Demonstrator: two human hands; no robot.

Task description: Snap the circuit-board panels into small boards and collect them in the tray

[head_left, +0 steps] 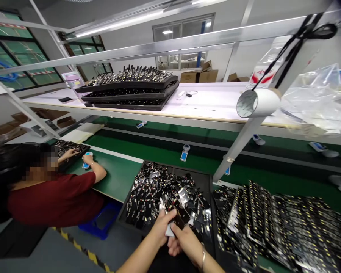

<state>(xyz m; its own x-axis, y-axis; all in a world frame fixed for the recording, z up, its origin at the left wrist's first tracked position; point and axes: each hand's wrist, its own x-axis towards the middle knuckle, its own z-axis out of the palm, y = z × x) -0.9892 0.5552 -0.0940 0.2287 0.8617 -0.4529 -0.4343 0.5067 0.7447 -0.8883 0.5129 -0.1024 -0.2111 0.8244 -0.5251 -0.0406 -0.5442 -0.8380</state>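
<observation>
My left hand (160,226) and my right hand (186,239) meet over the near edge of a black tray (213,204). Both are closed on a dark circuit board (182,215), its far end standing out beyond my fingers. A pale shiny piece (169,230) shows between my thumbs; whether it belongs to the board I cannot tell. Beneath and beyond my hands, the tray holds a loose heap of small black circuit boards (147,189). My right wrist wears a metal bangle. Some of my fingers are hidden under the held board.
Stacked circuit board panels (272,223) lie right of the tray. A co-worker in a red shirt (53,201) sits at left, handling a blue-and-white device. The green conveyor (159,146) carries similar devices (184,154). Overhead, a shelf (210,102) bears loaded trays; a slanted post (235,151) stands at right.
</observation>
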